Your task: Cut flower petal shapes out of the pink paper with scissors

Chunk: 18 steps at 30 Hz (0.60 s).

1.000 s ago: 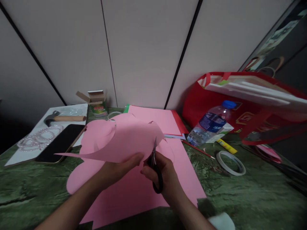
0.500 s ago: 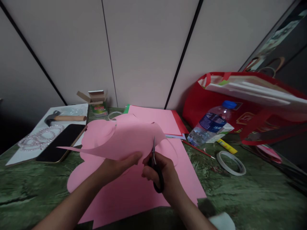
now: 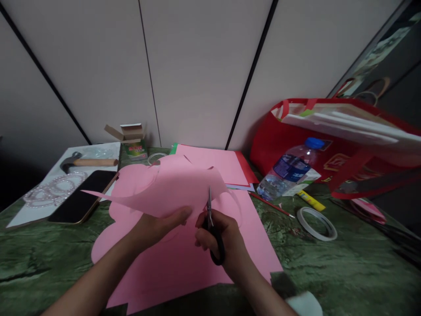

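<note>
The pointed tip of our pink paper is sitting higher than a second ago. With our left hand, we are holding its near edge. Our right hand is gripping scissors, their blades pointing up at the paper. The paper is curving above a flat pink sheet on the green table. Farther back, a bottle is sitting before a red bag.

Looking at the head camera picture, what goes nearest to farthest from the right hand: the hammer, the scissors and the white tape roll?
1. Scissors: held in the right hand.
2. White tape roll: off to that hand's right.
3. Hammer: farther back, over on the left.
</note>
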{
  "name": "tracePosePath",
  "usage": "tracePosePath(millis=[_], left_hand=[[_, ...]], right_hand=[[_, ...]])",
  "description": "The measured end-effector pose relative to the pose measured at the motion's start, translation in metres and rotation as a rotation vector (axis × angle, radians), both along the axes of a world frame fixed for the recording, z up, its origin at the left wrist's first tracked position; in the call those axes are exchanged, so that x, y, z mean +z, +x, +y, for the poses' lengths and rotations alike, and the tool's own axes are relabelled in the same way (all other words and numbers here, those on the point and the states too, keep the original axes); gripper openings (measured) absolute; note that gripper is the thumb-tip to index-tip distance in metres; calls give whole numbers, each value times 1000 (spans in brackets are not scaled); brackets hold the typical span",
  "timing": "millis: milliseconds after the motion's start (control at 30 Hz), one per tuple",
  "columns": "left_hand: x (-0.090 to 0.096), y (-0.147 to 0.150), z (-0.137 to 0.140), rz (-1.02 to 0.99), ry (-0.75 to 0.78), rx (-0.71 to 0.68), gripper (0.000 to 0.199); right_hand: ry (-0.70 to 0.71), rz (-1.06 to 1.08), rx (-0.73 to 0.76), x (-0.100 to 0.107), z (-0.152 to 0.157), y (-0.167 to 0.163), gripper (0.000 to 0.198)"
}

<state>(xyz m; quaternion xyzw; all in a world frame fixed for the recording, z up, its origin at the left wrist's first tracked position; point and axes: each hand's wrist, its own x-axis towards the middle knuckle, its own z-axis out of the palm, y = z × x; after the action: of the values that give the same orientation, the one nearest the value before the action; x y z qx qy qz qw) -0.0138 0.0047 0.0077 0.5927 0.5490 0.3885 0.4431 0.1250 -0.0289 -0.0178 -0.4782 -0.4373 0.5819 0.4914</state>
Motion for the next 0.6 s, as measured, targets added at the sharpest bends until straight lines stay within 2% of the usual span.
tracePosePath(millis=[267, 467, 600], left_hand=[[0, 0, -1, 19, 11, 24, 22], [-3, -5, 5, -20, 20, -54, 24], [-6, -7, 7, -3, 33, -19, 24]], right_hand=[[39, 4, 16, -8, 0, 3, 10], [8, 27, -24, -1, 0, -1, 10], [3, 40, -22, 0, -1, -2, 11]])
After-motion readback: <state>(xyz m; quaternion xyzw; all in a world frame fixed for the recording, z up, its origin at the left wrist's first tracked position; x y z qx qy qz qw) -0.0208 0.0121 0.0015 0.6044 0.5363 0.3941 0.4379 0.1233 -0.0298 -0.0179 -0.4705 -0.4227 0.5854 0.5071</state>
